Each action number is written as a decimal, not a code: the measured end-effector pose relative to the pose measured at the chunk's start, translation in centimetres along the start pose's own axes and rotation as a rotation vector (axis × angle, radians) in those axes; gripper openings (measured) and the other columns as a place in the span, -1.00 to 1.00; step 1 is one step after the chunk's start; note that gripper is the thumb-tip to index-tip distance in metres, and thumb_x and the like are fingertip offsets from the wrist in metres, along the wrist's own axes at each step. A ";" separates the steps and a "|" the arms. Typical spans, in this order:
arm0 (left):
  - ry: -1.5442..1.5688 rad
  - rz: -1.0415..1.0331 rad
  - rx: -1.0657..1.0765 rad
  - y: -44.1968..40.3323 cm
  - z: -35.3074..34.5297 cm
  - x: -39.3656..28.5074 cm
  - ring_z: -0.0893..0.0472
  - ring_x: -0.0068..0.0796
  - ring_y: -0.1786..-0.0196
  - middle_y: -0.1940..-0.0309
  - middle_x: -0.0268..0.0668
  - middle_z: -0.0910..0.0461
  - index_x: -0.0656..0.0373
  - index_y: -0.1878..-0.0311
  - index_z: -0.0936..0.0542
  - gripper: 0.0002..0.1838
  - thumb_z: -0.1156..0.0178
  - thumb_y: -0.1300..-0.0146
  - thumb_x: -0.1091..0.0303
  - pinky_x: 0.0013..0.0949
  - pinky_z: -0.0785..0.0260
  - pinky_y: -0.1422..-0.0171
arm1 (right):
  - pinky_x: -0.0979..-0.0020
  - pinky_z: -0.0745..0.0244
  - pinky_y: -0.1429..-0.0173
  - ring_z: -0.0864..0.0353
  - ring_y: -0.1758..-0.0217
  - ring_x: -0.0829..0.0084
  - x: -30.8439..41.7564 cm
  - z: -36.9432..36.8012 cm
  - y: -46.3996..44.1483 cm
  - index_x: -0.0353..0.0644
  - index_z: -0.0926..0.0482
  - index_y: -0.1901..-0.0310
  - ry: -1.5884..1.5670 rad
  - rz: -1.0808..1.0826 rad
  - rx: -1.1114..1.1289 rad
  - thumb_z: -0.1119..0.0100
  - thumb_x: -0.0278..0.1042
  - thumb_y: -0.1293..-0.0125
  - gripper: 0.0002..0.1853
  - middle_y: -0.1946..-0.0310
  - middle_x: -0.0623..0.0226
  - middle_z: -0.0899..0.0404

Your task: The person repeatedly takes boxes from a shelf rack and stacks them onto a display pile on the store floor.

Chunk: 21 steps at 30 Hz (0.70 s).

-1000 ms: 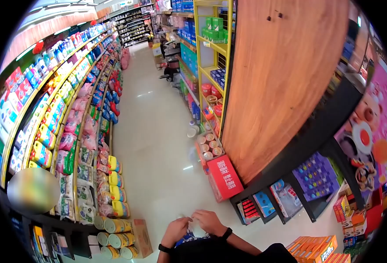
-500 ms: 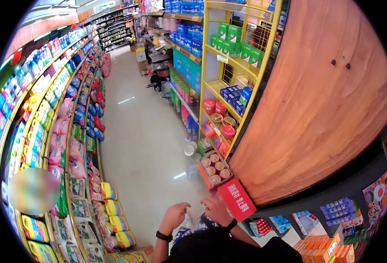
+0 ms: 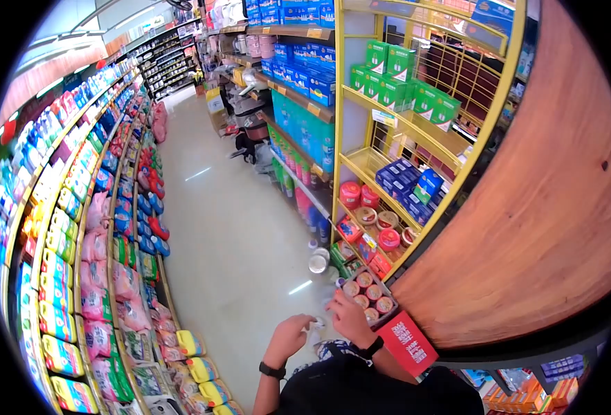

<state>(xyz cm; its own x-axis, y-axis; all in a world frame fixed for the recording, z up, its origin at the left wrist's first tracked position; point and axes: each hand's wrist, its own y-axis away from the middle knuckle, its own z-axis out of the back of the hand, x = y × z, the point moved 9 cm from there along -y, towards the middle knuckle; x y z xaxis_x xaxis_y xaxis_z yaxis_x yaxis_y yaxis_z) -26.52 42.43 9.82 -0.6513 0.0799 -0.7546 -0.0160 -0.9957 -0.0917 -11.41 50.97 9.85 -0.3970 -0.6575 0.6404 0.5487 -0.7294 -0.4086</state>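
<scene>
Right hand [image 3: 350,321], lower centre, had fingers half curled; grip could not be told. Left hand [image 3: 290,337], left of it, was loosely open, seemingly empty. Tray of round-lidded tubs [image 3: 372,296] lay just right of the nearer right hand, long axis upper left to lower right; contact unclear. Red box [image 3: 407,342] sat beyond, lower right.

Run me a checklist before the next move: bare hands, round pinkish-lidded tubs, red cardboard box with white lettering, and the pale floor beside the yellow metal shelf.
1. Left hand and right hand in view: ok.
2. Both hands empty: cannot tell, detail too small.
3. Right hand off the round pinkish-lidded tubs: cannot tell, they meet in view but contact is unclear.
4. Lettered face of the red cardboard box showing: ok.
5. Pale floor beside the yellow metal shelf unobstructed: not ok, a pale round-topped container sits there.
</scene>
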 end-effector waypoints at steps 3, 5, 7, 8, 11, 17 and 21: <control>0.003 -0.015 0.055 -5.4 2.6 -0.1 -0.72 -0.03 0.06 0.13 -0.17 -0.74 0.09 -0.16 -0.74 -0.44 -0.06 -0.11 0.69 -0.08 -0.60 -0.07 | 0.08 -0.64 -0.08 -0.71 -0.03 0.03 -2.0 1.8 -5.5 -0.14 -0.74 0.13 0.060 -0.025 -0.154 -0.28 -0.66 -0.12 -0.71 0.11 0.22 -0.68; -0.005 -0.064 0.087 -9.4 4.0 0.0 -0.73 -0.02 0.05 0.13 -0.18 -0.74 0.07 -0.16 -0.74 -0.44 -0.07 -0.11 0.69 -0.06 -0.61 -0.04 | 0.09 -0.63 -0.07 -0.72 0.03 0.05 -3.7 4.0 -8.8 -0.15 -0.75 0.19 0.070 -0.095 -0.225 -0.29 -0.65 -0.13 -0.77 0.15 0.22 -0.68; -0.032 -0.124 0.120 -13.0 4.9 0.4 -0.73 -0.02 0.05 0.12 -0.19 -0.74 0.06 -0.16 -0.74 -0.43 -0.09 -0.09 0.69 -0.06 -0.61 -0.03 | 0.09 -0.63 -0.03 -0.72 0.05 0.05 -4.8 6.5 -12.1 -0.17 -0.74 0.19 0.128 -0.081 -0.308 -0.29 -0.66 -0.15 -0.78 0.17 0.21 -0.68; -0.040 -0.191 0.117 -14.9 5.3 0.9 -0.73 -0.01 0.06 0.12 -0.20 -0.74 0.05 -0.16 -0.74 -0.42 -0.10 -0.07 0.69 -0.05 -0.61 -0.01 | 0.10 -0.63 -0.03 -0.72 0.05 0.05 -5.4 7.4 -13.5 -0.17 -0.74 0.19 0.148 -0.081 -0.346 -0.29 -0.67 -0.16 -0.78 0.17 0.21 -0.68; -0.061 -0.291 0.140 -20.5 6.6 0.5 -0.75 0.02 0.01 0.09 -0.17 -0.78 0.05 -0.14 -0.75 -0.47 -0.12 -0.12 0.66 -0.03 -0.62 -0.08 | 0.12 -0.63 -0.01 -0.71 0.06 0.06 -6.2 10.3 -16.4 -0.19 -0.73 0.19 0.188 -0.102 -0.441 -0.29 -0.69 -0.16 -0.78 0.17 0.22 -0.68; -0.016 -0.605 0.168 -32.4 9.4 -5.1 -0.72 0.06 -0.03 0.10 -0.14 -0.74 0.08 -0.13 -0.73 -0.44 -0.09 -0.08 0.74 -0.01 -0.59 -0.11 | 0.18 -0.65 -0.01 -0.72 0.04 0.14 -5.5 16.8 -21.4 -0.19 -0.73 0.18 0.393 -0.084 -0.581 -0.30 -0.72 -0.16 -0.76 0.14 0.26 -0.69; 0.028 -0.839 0.071 -40.1 12.9 -10.6 -0.64 0.14 -0.26 -0.16 -0.10 -0.69 0.13 -0.19 -0.69 -0.55 -0.23 -0.21 0.63 0.00 -0.58 -0.27 | 0.13 -0.64 -0.05 -0.69 -0.01 0.08 -4.1 21.4 -24.3 -0.18 -0.70 0.14 0.543 -0.103 -0.698 -0.28 -0.71 -0.14 -0.73 0.09 0.24 -0.68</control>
<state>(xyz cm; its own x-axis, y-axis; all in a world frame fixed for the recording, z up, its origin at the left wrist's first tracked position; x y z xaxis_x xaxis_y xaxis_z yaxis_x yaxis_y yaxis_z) -28.70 80.90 29.88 -0.3826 0.7953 -0.4703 -0.5346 -0.6057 -0.5893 -7.39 75.40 31.10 -0.8111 -0.4521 0.3712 -0.0114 -0.6223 -0.7827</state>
